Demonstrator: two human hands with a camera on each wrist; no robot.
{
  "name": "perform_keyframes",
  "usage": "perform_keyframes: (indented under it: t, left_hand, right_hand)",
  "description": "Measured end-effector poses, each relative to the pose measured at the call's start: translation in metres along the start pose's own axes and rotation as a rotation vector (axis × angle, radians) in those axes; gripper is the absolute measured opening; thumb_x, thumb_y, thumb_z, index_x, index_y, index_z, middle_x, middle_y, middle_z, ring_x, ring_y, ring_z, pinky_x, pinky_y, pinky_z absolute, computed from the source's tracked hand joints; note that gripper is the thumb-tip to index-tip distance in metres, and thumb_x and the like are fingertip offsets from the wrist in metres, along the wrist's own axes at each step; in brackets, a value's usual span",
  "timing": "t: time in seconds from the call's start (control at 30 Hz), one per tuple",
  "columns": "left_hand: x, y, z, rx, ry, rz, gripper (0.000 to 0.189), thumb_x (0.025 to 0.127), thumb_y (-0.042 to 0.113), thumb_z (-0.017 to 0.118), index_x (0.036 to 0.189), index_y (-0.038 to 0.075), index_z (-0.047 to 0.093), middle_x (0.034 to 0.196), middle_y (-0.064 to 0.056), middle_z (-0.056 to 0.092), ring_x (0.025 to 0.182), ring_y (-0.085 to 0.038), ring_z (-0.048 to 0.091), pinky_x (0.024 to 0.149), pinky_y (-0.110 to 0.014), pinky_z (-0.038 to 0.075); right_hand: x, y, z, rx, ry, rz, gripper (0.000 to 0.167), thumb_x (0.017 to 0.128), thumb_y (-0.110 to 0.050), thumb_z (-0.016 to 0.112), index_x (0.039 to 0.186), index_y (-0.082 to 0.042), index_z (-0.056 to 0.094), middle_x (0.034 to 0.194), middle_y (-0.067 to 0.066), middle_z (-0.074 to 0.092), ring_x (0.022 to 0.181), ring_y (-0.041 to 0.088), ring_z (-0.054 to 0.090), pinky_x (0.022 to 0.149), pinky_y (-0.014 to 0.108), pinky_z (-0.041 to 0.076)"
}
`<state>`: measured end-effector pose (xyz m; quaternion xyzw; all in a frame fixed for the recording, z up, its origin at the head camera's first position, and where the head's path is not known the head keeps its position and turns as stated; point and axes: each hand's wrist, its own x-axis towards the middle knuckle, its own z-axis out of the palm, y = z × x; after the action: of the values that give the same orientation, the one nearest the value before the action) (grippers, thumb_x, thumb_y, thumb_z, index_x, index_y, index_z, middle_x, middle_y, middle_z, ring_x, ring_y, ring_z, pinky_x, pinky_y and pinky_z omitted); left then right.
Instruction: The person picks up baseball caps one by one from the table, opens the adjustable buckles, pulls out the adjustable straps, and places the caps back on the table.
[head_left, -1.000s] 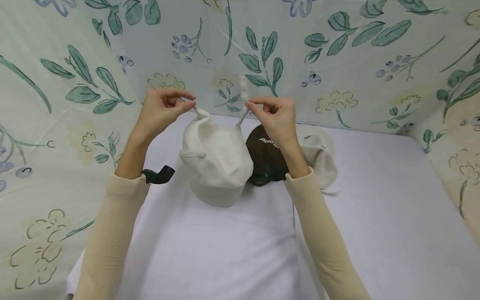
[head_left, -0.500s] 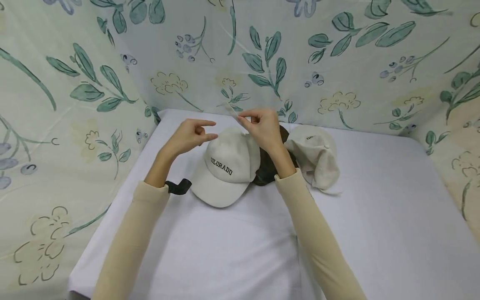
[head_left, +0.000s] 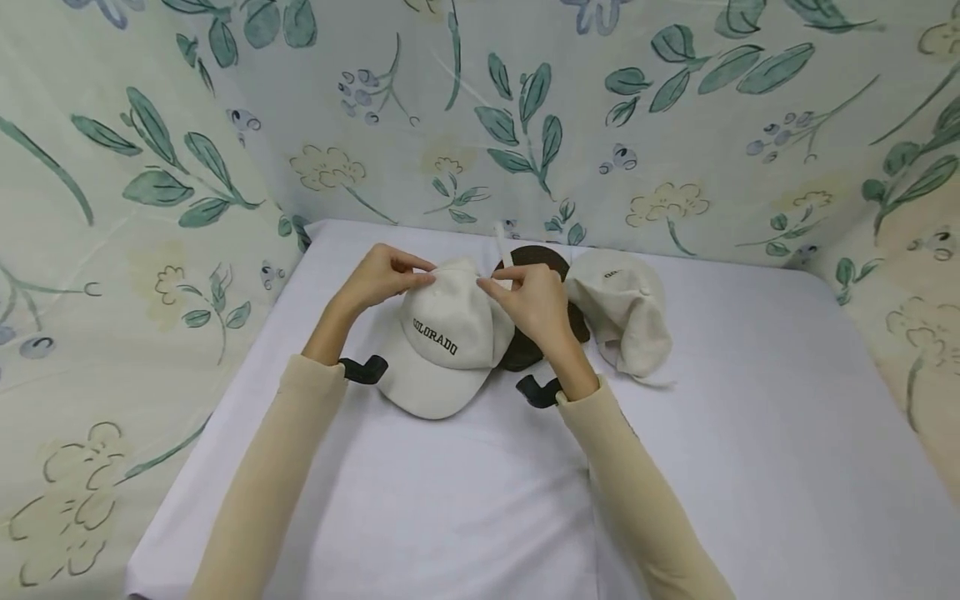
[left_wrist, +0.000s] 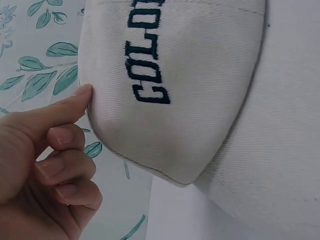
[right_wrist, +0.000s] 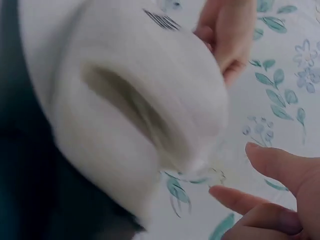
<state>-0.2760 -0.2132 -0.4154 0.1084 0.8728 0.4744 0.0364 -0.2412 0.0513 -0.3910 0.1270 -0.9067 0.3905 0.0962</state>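
A cream baseball cap (head_left: pixel 450 308) with dark COLORADO lettering rests on the white table, brim toward me. My left hand (head_left: pixel 378 277) pinches the top of its crown at the left. In the left wrist view, one fingertip of the left hand (left_wrist: pixel 55 150) lies at the cap's edge (left_wrist: pixel 165 125) while the other fingers curl below. My right hand (head_left: pixel 528 300) is just right of the crown. In the right wrist view the right hand (right_wrist: pixel 270 195) has thumb and forefinger apart, holding nothing, near the cap's back opening (right_wrist: pixel 135 105). A pale strap (head_left: pixel 502 242) stands up behind the crown.
A dark brown cap (head_left: pixel 525 354) lies right behind the cream one, partly covered by my right hand. Beyond it on the right sits another cream cap (head_left: pixel 626 308), slumped, with its strap hanging out. Floral cloth (head_left: pixel 465 125) rises behind the table (head_left: pixel 450 500).
The cap has turned from its plain back, with its straps pulled up by both hands, to its lettered front. The left hand let go, then took the crown; the right hand has released the strap.
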Motion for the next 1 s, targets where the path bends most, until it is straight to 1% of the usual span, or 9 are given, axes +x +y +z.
perform_keyframes:
  t: [0.1,0.2,0.4,0.53,0.67,0.77,0.83,0.93,1.0]
  left_hand:
    - [-0.003,-0.001,-0.002,-0.034,0.019,-0.011,0.025,0.092,0.026,0.081,0.112,0.011,0.082,0.063,0.004,0.050,0.061,-0.013,0.044,0.055,-0.025,0.035]
    - [-0.006,-0.001,-0.002,-0.061,0.025,-0.015,0.026,0.092,0.026,0.081,0.112,0.010,0.082,0.066,0.004,0.053,0.064,-0.013,0.046,0.057,-0.024,0.038]
    - [-0.013,-0.001,-0.004,-0.087,0.071,0.019,0.024,0.091,0.026,0.082,0.110,0.011,0.082,0.095,-0.004,0.078,0.072,-0.013,0.051,0.063,-0.024,0.044]
    - [-0.020,-0.004,-0.003,-0.108,0.111,0.059,0.025,0.091,0.027,0.082,0.110,0.011,0.082,0.109,-0.012,0.079,0.073,-0.013,0.053,0.062,-0.023,0.043]
    - [-0.027,-0.008,0.000,-0.156,0.174,0.144,0.021,0.092,0.021,0.081,0.109,0.009,0.082,0.109,-0.014,0.079,0.072,-0.010,0.056,0.061,-0.019,0.043]
    - [-0.032,-0.010,0.002,-0.180,0.223,0.231,0.018,0.091,0.013,0.081,0.108,0.007,0.082,0.104,-0.016,0.079,0.067,-0.009,0.058,0.059,-0.017,0.044]
    - [-0.034,-0.011,0.004,-0.181,0.240,0.262,0.019,0.091,0.012,0.080,0.109,0.007,0.081,0.091,-0.017,0.079,0.062,-0.008,0.054,0.056,-0.016,0.042]
    - [-0.035,-0.013,0.006,-0.171,0.248,0.261,0.023,0.091,0.015,0.082,0.113,0.008,0.081,0.066,-0.008,0.067,0.055,-0.008,0.042,0.050,-0.019,0.034]
    - [-0.035,-0.014,0.007,-0.182,0.258,0.245,0.025,0.091,0.017,0.082,0.114,0.009,0.080,0.058,-0.002,0.057,0.053,-0.009,0.038,0.049,-0.021,0.031]
  right_hand:
    - [-0.009,0.003,0.012,-0.001,-0.057,0.080,0.041,0.091,-0.043,0.079,0.115,-0.010,0.081,0.058,-0.003,0.048,0.050,0.012,0.043,0.045,0.025,0.032]
    - [-0.014,0.005,0.022,0.044,-0.038,0.097,0.036,0.091,-0.038,0.079,0.113,-0.009,0.081,0.062,-0.002,0.053,0.058,0.012,0.049,0.047,0.025,0.035]
    - [-0.017,0.007,0.038,0.196,0.102,-0.024,0.012,0.090,-0.016,0.081,0.096,-0.006,0.084,0.055,-0.001,0.049,0.051,0.011,0.044,0.046,0.022,0.032]
    - [-0.020,0.006,0.044,0.220,0.204,-0.104,0.009,0.089,-0.013,0.080,0.091,-0.004,0.083,0.050,0.000,0.044,0.046,0.010,0.038,0.045,0.022,0.028]
    - [-0.022,0.003,0.049,0.202,0.313,-0.203,0.010,0.091,-0.012,0.079,0.091,-0.003,0.083,0.049,0.003,0.043,0.045,0.012,0.036,0.047,0.023,0.026]
    - [-0.023,-0.001,0.050,0.219,0.352,-0.269,0.011,0.092,-0.012,0.078,0.092,-0.002,0.083,0.048,0.005,0.044,0.045,0.012,0.035,0.048,0.023,0.027]
    - [-0.023,-0.004,0.051,0.236,0.366,-0.303,0.012,0.092,-0.012,0.078,0.093,-0.001,0.083,0.048,0.005,0.043,0.045,0.010,0.035,0.048,0.022,0.027]
    - [-0.021,-0.009,0.051,0.255,0.382,-0.350,0.011,0.091,-0.011,0.078,0.092,-0.001,0.083,0.048,0.005,0.043,0.046,0.008,0.035,0.049,0.022,0.028]
    - [-0.020,-0.011,0.052,0.260,0.387,-0.382,0.011,0.091,-0.010,0.078,0.093,0.000,0.083,0.048,0.005,0.043,0.047,0.008,0.035,0.049,0.021,0.028]
